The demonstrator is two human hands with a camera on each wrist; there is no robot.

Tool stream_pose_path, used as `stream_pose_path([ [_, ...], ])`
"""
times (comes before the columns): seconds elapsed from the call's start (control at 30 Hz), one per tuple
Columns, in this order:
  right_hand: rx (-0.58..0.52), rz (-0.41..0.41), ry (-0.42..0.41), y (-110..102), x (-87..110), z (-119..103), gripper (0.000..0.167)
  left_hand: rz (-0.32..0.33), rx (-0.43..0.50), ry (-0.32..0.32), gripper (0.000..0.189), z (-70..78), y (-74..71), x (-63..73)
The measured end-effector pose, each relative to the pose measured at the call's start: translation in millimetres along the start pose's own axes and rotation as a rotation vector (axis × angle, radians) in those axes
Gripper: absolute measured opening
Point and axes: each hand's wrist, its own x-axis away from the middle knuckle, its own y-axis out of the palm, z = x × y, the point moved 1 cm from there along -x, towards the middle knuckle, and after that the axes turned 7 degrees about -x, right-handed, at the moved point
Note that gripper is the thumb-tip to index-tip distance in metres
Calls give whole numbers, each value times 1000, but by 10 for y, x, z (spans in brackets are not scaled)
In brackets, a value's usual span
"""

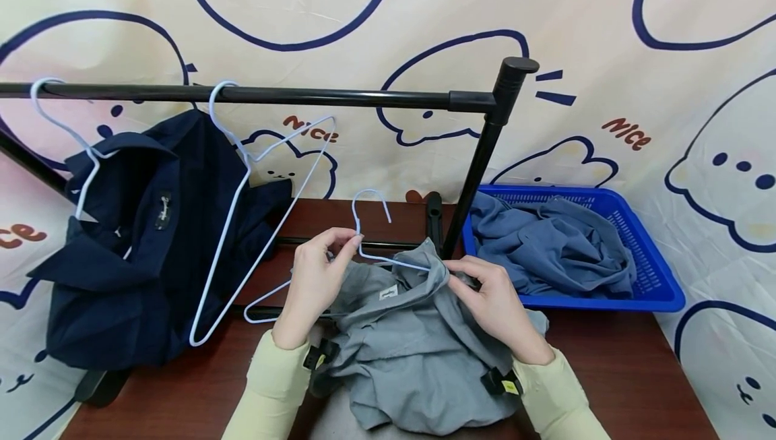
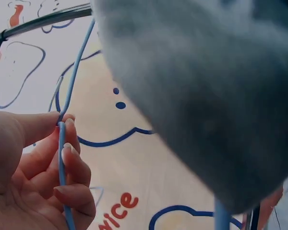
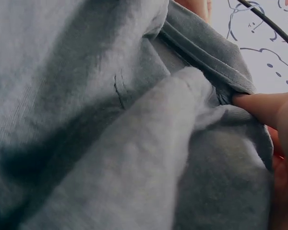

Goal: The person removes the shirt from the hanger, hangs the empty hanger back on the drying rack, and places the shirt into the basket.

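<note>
My left hand (image 1: 318, 278) pinches a light blue wire hanger (image 1: 372, 256) at its neck, just below the hook; the left wrist view shows thumb and fingertips on the wire (image 2: 62, 153). One arm of the hanger runs into the collar of a grey shirt (image 1: 400, 346), while the other sticks out to the left. At the collar's right side my right hand (image 1: 494, 298) grips the fabric, its thumb pressed to the collar edge in the right wrist view. The hanger's right end is hidden inside the shirt.
A black rail (image 1: 291, 97) spans the back left, holding a navy garment (image 1: 139, 258) on a hanger and a bare light blue hanger (image 1: 242, 191). At the right stands a blue basket (image 1: 657, 285) with a blue-grey garment (image 1: 558, 251) in it. Below is a brown tabletop (image 1: 618, 359).
</note>
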Motion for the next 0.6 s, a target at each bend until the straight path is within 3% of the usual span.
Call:
stream_pose_path([
  [0.6, 40, 11, 52, -45, 3, 53, 20, -42, -70, -168, 19, -410, -295, 42],
])
